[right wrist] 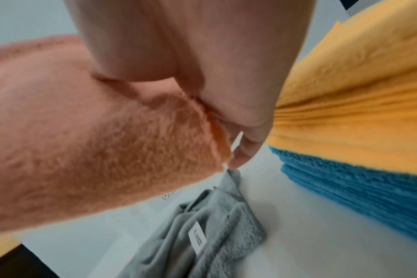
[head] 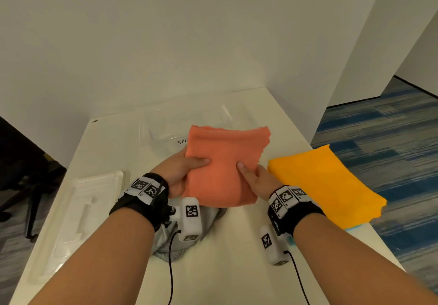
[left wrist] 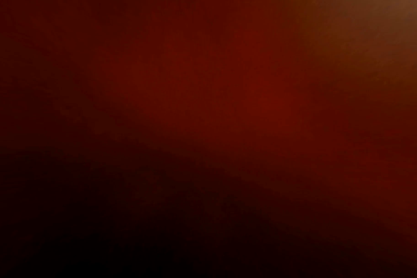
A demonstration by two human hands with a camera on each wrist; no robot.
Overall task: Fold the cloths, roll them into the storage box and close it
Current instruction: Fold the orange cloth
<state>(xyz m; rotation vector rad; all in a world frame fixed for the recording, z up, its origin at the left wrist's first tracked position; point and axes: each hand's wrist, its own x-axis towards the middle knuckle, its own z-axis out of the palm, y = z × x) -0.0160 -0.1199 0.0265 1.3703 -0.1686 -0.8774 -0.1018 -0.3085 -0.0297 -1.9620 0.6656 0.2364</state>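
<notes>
A folded orange cloth is held up above the table in both hands. My left hand grips its left edge with the thumb on top. My right hand grips its right edge, thumb on top, fingers underneath. A crumpled grey cloth lies on the table below the orange one. A folded yellow cloth lies at the right on a blue cloth. The clear storage box stands behind the orange cloth. The left wrist view is dark red and shows nothing.
The box's clear lid lies flat at the table's left. The white table ends at a wall behind the box. A dark chair stands left of the table, and blue carpet lies to the right.
</notes>
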